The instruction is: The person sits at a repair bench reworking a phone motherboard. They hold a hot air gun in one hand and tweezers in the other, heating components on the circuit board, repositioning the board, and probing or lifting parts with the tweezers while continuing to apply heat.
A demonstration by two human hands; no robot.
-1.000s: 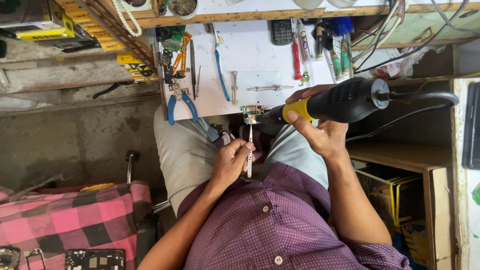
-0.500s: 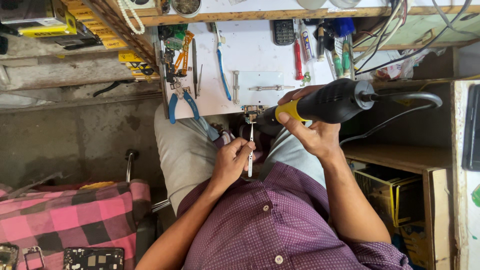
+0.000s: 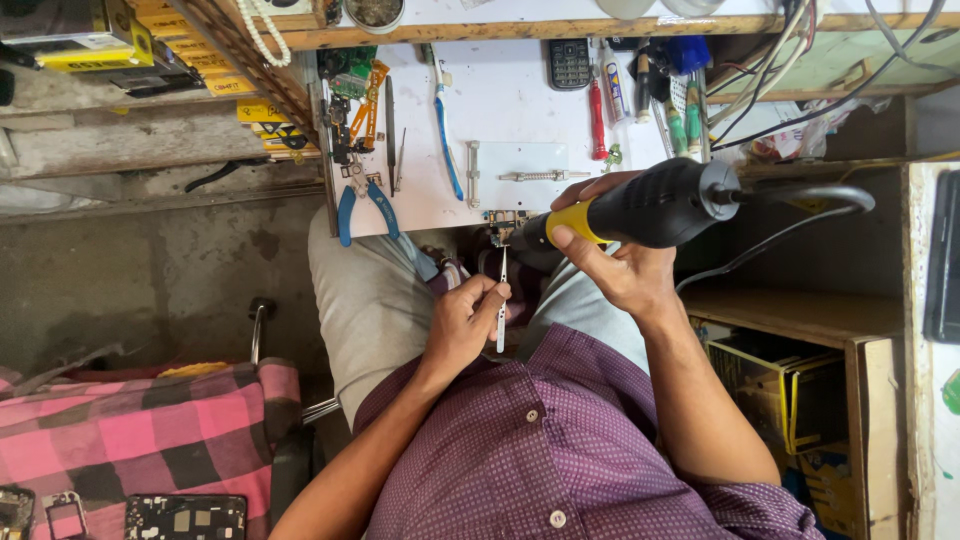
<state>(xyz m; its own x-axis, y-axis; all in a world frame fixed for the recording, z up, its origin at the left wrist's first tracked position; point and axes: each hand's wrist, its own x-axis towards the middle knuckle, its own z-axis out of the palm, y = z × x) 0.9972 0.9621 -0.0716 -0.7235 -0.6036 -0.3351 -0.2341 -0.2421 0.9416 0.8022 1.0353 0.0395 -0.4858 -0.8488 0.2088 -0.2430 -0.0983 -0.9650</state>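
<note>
Pliers [image 3: 362, 197] on worktop [image 3: 520, 110] left of circuit board [image 3: 503, 219]; screwdrivers [image 3: 690, 125] right; tweezers [image 3: 501, 300] below board.

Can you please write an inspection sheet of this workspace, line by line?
Surface: white work board, edges crowded with tools.
Job's things: black and yellow hot air tool aimed at a small circuit board; metal tweezers point to it.
Clutter: blue pliers, toothbrush, red screwdriver, old phone.
Hands: left hand holds the tweezers; right hand grips the hot air tool.
Cables: black cord from the tool; more wires upper right.
Surroundings: pink checked cloth, concrete floor, wooden shelf.
</note>
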